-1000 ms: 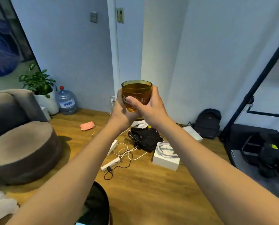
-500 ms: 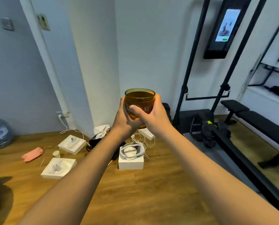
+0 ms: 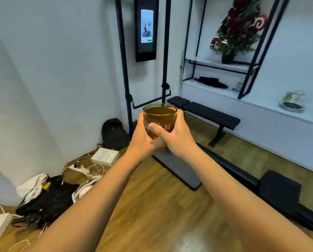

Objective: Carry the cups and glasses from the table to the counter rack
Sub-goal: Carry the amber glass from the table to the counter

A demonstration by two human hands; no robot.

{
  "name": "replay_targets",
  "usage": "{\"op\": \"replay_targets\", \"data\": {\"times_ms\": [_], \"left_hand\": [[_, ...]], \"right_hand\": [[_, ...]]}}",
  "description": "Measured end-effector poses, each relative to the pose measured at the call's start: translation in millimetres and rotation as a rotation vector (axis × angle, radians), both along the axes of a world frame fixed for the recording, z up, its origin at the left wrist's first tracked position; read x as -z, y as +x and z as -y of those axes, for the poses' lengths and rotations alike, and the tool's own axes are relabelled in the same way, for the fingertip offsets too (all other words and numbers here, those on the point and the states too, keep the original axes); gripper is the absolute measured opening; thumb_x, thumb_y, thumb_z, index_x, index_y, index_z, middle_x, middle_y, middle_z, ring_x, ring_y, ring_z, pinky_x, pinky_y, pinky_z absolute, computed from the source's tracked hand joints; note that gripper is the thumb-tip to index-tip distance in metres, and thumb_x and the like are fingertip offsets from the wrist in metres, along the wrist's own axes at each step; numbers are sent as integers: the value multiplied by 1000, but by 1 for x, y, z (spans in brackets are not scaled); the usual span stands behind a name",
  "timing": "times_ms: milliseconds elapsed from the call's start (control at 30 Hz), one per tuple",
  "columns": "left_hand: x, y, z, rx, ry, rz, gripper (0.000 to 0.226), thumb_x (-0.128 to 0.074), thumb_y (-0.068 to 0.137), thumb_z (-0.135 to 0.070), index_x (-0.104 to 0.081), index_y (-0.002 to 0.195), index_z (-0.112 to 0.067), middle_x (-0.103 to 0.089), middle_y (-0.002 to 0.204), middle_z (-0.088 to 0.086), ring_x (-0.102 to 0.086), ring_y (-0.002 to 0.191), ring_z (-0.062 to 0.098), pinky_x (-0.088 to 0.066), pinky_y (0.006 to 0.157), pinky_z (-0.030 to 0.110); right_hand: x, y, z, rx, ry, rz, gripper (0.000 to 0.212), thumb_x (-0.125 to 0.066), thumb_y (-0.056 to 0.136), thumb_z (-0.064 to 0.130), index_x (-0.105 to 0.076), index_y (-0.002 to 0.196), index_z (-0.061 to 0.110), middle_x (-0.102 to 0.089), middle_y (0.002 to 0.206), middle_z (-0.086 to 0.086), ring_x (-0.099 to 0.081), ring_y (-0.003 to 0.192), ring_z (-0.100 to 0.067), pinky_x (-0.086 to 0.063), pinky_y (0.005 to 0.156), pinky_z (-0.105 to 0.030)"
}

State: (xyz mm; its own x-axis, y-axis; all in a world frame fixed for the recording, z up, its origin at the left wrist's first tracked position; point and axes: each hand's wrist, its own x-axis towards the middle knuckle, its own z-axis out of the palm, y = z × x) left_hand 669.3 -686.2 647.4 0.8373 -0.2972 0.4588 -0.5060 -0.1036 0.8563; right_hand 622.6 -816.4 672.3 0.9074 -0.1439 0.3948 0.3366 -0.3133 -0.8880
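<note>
An amber glass (image 3: pixel 159 117) with white lettering is held upright at arm's length in front of me, above the wooden floor. My left hand (image 3: pixel 140 135) wraps its left side and bottom. My right hand (image 3: pixel 177 135) wraps the right side, thumb across the front. No table or counter rack shows in this view.
A black weight bench (image 3: pixel 206 113) and a dark floor mat (image 3: pixel 177 170) lie ahead. A black frame with a wall screen (image 3: pixel 146 28) stands behind. White shelves (image 3: pixel 215 64) with a plant are at right. A backpack (image 3: pixel 113 133), boxes, cables and bags clutter the floor at left.
My view has swung to the right across the room: the sofa and water bottle left the frame, the bench and shelves came in. Both hands kept the glass out front.
</note>
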Motion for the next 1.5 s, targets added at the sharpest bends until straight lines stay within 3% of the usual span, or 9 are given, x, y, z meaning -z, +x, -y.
{"op": "replay_targets", "data": {"times_ms": [133,300,433,700,867,1167,1333,1400,1500], "left_hand": [[-1,-10,82,154,-8,13,80,-89,72,-47,-39,135,-43,-58,124,-31,-58,120,-4,-48,91,8],[2,-32,184,299,-21,12,95,-90,75,-31,-24,143,-34,-54,127,-33,-56,121,-9,-46,92,6],[12,-65,275,415,-19,-16,104,-92,72,-41,-22,149,-36,-53,131,-30,-57,124,-3,-51,98,16],[5,-140,460,501,-140,-34,90,-85,78,-42,-30,149,-35,-57,129,-30,-58,124,-2,-50,95,13],[-1,-178,562,567,-209,-84,76,-82,73,-40,-29,127,-35,-53,128,-9,-62,113,-7,-53,86,11],[6,-215,738,765,-84,-7,69,-80,79,-46,-32,126,-34,-61,120,-15,-66,117,11,-59,96,39],[1,-213,834,852,-284,-195,49,-59,81,-26,-47,128,-16,-61,120,3,-60,113,19,-51,90,38],[-11,-208,874,829,-342,-253,66,-66,85,-50,-46,134,-11,-61,124,5,-60,114,18,-51,88,31],[-26,-201,936,824,-306,-271,114,-77,62,-82,-42,142,-8,-63,128,5,-64,116,13,-54,89,25]], "right_hand": [[0,-26,76,137,-8,-5,83,-77,68,67,-38,133,34,-57,122,21,-58,112,4,-54,87,-19],[-7,-61,171,272,-16,31,82,-81,70,60,-42,135,29,-59,123,19,-59,113,4,-55,94,-27],[-11,-97,258,371,21,19,80,-77,68,69,-42,134,37,-59,121,21,-59,109,4,-54,81,-17],[-25,-173,421,529,77,64,72,-76,69,68,-46,128,40,-63,116,21,-60,102,12,-53,72,-10],[-29,-224,513,531,17,25,72,-78,78,57,-35,135,44,-58,119,27,-56,106,19,-48,74,-2],[-8,-298,671,680,81,13,73,-80,82,44,-36,140,36,-61,114,28,-59,103,18,-50,74,-5],[-3,-301,770,716,90,74,76,-82,84,26,-37,145,24,-68,109,27,-70,101,-2,-57,76,-19],[1,-295,809,726,95,87,75,-82,84,21,-38,145,19,-69,106,26,-71,99,-3,-57,74,-18],[1,-283,869,730,101,69,76,-83,84,29,-39,146,21,-69,107,27,-70,100,-1,-56,76,-17]]}}
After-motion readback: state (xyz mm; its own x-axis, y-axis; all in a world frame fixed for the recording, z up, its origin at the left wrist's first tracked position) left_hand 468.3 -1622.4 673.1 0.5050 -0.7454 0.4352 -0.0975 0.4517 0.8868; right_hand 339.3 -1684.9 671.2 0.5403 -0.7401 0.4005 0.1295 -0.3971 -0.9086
